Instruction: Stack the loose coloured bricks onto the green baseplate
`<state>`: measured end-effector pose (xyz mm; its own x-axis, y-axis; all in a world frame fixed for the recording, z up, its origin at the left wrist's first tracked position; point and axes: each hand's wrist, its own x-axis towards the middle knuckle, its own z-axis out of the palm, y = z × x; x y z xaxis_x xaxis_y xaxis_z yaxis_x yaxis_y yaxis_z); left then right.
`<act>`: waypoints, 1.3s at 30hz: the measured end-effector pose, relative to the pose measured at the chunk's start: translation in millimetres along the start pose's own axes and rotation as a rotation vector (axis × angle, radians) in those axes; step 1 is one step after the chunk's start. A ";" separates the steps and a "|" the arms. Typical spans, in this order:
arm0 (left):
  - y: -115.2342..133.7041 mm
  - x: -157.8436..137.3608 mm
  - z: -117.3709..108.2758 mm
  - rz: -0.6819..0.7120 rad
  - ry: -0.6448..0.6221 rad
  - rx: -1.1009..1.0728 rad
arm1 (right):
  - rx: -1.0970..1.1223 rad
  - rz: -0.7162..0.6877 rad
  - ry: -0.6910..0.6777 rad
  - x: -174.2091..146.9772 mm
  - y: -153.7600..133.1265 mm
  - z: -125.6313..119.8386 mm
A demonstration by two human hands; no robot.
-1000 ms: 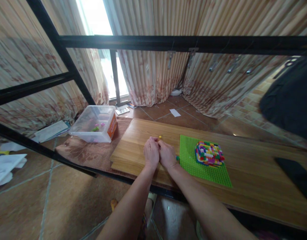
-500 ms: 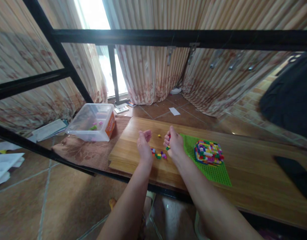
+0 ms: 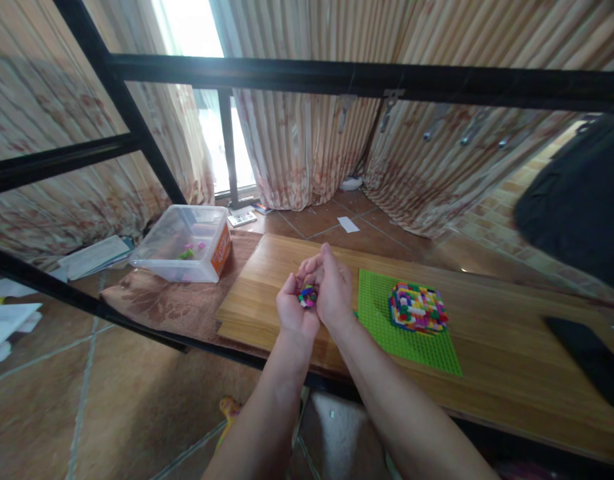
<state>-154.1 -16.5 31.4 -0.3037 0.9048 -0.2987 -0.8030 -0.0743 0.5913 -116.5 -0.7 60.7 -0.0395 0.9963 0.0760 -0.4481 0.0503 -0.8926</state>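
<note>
My left hand (image 3: 293,308) and my right hand (image 3: 334,287) are cupped against each other above the wooden table. Several small toy building bricks (image 3: 307,296) in blue, green, red and white lie gathered between the palms. Fingers of both hands curl round the pile, so part of it is hidden. Right of my hands lies a green baseplate (image 3: 377,327), and on it stands a multicoloured brick structure (image 3: 418,307). A small green brick (image 3: 356,313) shows beside my right wrist, near the baseplate's left edge.
A clear plastic box (image 3: 197,270) holding a few pink and green pieces sits on a brown cloth (image 3: 151,307) at the left. A dark flat phone-like object (image 3: 584,357) lies on the wooden table (image 3: 507,333). Black metal bars (image 3: 287,72) cross behind.
My hands have come together and scooped up the loose bricks that lay on the table between them. The right hand moved left; the baseplate and structure stayed put.
</note>
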 end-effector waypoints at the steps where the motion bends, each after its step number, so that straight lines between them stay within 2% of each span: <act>1: 0.2 -0.5 0.9 -0.024 0.009 -0.024 | 0.006 0.008 0.020 1.6 -1.7 1.7; 4: 0.4 -2.6 3.7 -0.139 0.053 -0.149 | 0.061 0.019 0.073 9.1 -8.9 3.0; 7: 4.6 -1.1 2.4 -0.235 0.156 -0.309 | -0.005 -0.045 0.112 16.0 -21.2 -14.5; 9: 10.9 2.6 -1.5 -0.256 0.222 -0.373 | -0.277 -0.161 0.112 15.7 -29.4 -41.4; 11: 18.2 7.1 -6.2 -0.252 0.262 -0.398 | -0.732 -0.236 0.024 9.9 -33.9 -76.5; 14: 25.4 11.1 -10.7 -0.237 0.278 -0.396 | -1.318 -0.159 -0.122 -5.8 -29.2 -125.2; 16: 26.0 10.5 -10.7 -0.220 0.279 -0.365 | -1.531 -0.089 -0.203 -15.4 -19.7 -143.9; 18: 24.1 8.0 -9.4 -0.227 0.274 -0.333 | -1.628 -0.110 -0.310 -20.4 -9.4 -149.2; 24: 20.8 3.7 -6.2 -0.278 0.262 -0.297 | -1.702 -0.084 -0.511 -9.2 2.1 -125.8; 27: 20.4 5.6 -5.5 -0.267 0.269 -0.273 | -1.700 -0.058 -0.551 -1.7 1.9 -116.0; 35: 11.9 3.5 -1.3 -0.300 0.277 -0.226 | -1.543 -0.058 -0.427 8.7 1.7 -116.1; 37: 10.5 1.5 -0.8 -0.324 0.254 -0.217 | -1.372 -0.036 -0.386 11.2 0.4 -115.5; 39: 9.2 0.2 -0.9 -0.347 0.227 -0.201 | -1.100 -0.010 -0.351 12.7 -2.1 -109.2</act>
<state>-162.0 -17.3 36.1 -0.0861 0.7774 -0.6230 -0.9536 0.1168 0.2775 -18.5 19.4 15.1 -0.3636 0.9302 0.0505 0.5639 0.2630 -0.7829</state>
